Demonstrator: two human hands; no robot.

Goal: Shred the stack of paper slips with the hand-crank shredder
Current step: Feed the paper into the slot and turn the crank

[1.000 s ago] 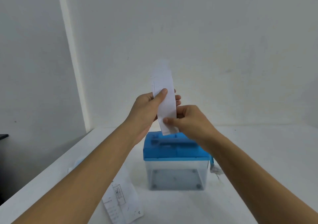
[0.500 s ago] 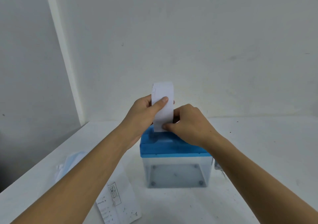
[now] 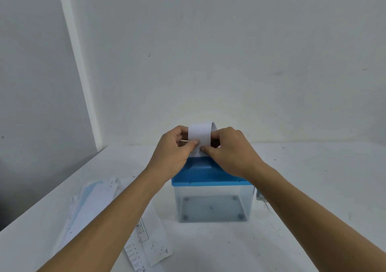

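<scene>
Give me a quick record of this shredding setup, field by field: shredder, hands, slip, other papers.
shredder: blue lid on a clear bin, standing on the table
left hand: pinches the paper slip
right hand: pinches the same slip
paper slip: upright, top curled backward, lower end at the shredder's lid
spare slips: lying flat, left of the shredder

shredder (image 3: 212,190) mid-table, loose papers (image 3: 98,207) left, bare right

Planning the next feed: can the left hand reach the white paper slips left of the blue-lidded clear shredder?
Probably yes, once freed. The left hand pinches a white slip above the blue-lidded shredder; the white paper slips lie uncovered below its forearm.
</scene>
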